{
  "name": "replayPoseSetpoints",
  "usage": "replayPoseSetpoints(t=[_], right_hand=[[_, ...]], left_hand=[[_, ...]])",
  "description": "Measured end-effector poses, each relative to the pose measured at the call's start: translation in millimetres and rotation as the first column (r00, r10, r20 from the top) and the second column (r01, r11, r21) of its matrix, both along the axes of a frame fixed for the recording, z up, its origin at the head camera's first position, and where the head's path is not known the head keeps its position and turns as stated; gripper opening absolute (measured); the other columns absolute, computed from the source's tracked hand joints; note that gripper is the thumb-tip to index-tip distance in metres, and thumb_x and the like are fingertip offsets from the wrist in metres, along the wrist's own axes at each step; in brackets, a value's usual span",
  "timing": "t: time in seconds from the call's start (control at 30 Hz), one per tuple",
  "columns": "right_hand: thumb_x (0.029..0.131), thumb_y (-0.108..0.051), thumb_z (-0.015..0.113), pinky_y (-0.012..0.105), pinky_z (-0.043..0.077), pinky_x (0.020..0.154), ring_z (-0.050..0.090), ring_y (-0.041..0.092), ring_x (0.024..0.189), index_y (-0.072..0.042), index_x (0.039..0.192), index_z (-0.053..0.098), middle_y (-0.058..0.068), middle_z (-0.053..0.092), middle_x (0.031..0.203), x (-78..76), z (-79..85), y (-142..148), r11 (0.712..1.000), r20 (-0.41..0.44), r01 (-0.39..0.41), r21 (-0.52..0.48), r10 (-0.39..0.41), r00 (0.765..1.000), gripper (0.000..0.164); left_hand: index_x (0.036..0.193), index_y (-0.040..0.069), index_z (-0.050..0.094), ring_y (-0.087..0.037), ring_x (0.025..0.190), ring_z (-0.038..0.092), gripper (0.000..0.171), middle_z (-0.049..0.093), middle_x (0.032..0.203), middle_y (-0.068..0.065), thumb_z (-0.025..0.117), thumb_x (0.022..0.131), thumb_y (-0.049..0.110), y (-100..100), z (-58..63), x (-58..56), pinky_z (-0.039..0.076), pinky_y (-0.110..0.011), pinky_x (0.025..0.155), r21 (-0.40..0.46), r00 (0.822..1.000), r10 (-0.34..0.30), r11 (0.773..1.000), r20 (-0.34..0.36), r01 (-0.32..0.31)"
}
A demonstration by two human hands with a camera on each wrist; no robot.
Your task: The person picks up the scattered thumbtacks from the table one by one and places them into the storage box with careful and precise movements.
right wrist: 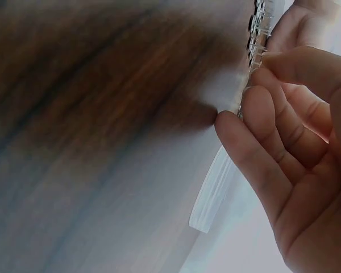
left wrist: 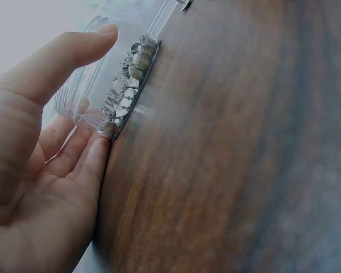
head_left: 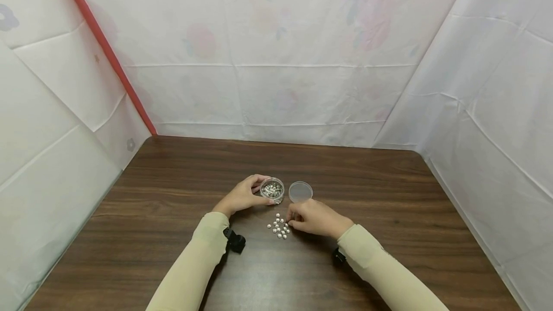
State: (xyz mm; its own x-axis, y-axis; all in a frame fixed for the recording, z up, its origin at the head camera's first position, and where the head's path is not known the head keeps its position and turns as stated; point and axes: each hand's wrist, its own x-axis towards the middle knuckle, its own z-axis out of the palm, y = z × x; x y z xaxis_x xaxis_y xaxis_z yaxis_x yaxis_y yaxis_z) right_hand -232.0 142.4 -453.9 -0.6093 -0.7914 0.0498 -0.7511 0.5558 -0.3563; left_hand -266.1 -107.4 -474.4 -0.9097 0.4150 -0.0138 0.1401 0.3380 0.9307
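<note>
A clear round jar (head_left: 272,191) with silver thumbtacks (left wrist: 139,62) inside stands lidless on the table. My left hand (head_left: 244,196) grips it from the left, thumb on the near side and fingers behind; the left wrist view shows the thumb across the clear wall. Several loose thumbtacks (head_left: 278,227) lie in a small cluster in front of the jar, their pins up in the right wrist view. At the cluster's right edge, my right hand (head_left: 317,217) pinches a thumbtack between thumb and forefinger, mostly hidden by the fingertips. Its other fingers are loosely bent by the tabletop.
The jar's clear round lid (head_left: 300,191) lies flat right of the jar, just beyond my right hand. Dark wood-grain table (head_left: 367,181) extends around these things. White patterned sheets (head_left: 276,95) hang behind and at both sides, with a red strip (head_left: 108,52) at the left corner.
</note>
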Motion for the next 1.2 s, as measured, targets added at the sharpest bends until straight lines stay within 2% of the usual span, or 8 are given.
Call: replayPoseSetpoints(t=[0.13, 0.27, 0.53, 0.8, 1.2], right_hand=[[0.087, -0.021, 0.064, 0.014, 0.044, 0.05, 0.047, -0.005, 0.058, -0.022, 0.089, 0.068, -0.016, 0.056, 0.068, 1.7, 0.6, -2, 1.0, -0.019, -0.01, 0.011, 0.01, 1.0, 0.004], [0.086, -0.019, 0.065, 0.013, 0.043, 0.05, 0.047, -0.005, 0.058, -0.022, 0.089, 0.068, -0.016, 0.056, 0.069, 3.2, 0.9, -4, 1.0, -0.044, -0.027, 0.015, 0.027, 0.999, 0.004], [0.084, -0.018, 0.067, 0.013, 0.042, 0.05, 0.046, -0.005, 0.059, -0.024, 0.086, 0.068, -0.016, 0.056, 0.069, 5.3, 1.1, -5, 0.999, -0.081, -0.043, 0.013, 0.044, 0.996, 0.006], [0.084, -0.018, 0.067, 0.013, 0.047, 0.054, 0.047, -0.007, 0.062, -0.024, 0.084, 0.068, -0.016, 0.061, 0.075, 4.9, -0.5, -6, 0.999, -0.109, -0.047, 0.02, 0.049, 0.993, 0.007], [0.089, -0.022, 0.063, 0.014, 0.044, 0.051, 0.047, -0.004, 0.058, -0.024, 0.081, 0.061, -0.016, 0.056, 0.072, -0.6, -0.7, -3, 0.999, -0.093, -0.031, -0.017, 0.029, 0.995, 0.008]], left_hand=[[0.133, 0.007, 0.047, -0.029, 0.125, 0.041, 0.07, 0.045, 0.134, -0.017, 0.08, 0.073, 0.023, 1, 15.2, 7.9, 0.039, -0.045, 0.105, -0.014, 1.0, -0.016, 1.0, -0.002, 0.016], [0.133, 0.007, 0.047, -0.029, 0.125, 0.041, 0.07, 0.045, 0.134, -0.018, 0.08, 0.073, 0.023, 1, 19.9, 10.4, 0.04, -0.045, 0.105, -0.016, 1.0, -0.02, 1.0, 0.001, 0.02], [0.131, 0.006, 0.048, -0.028, 0.124, 0.042, 0.07, 0.046, 0.133, -0.017, 0.081, 0.072, 0.023, 2, 19.5, 10.1, 0.04, -0.044, 0.104, -0.012, 1.0, -0.013, 1.0, -0.001, 0.013], [0.132, 0.007, 0.047, -0.027, 0.125, 0.041, 0.07, 0.045, 0.134, -0.017, 0.081, 0.073, 0.023, 1, 19.0, 10.2, 0.04, -0.043, 0.104, -0.018, 1.0, -0.012, 1.0, 0.006, 0.012], [0.133, 0.005, 0.047, -0.028, 0.125, 0.041, 0.07, 0.044, 0.134, -0.019, 0.08, 0.074, 0.022, 2, 19.5, 9.9, 0.039, -0.044, 0.105, -0.006, 1.0, -0.031, 1.0, 0.007, 0.031]])
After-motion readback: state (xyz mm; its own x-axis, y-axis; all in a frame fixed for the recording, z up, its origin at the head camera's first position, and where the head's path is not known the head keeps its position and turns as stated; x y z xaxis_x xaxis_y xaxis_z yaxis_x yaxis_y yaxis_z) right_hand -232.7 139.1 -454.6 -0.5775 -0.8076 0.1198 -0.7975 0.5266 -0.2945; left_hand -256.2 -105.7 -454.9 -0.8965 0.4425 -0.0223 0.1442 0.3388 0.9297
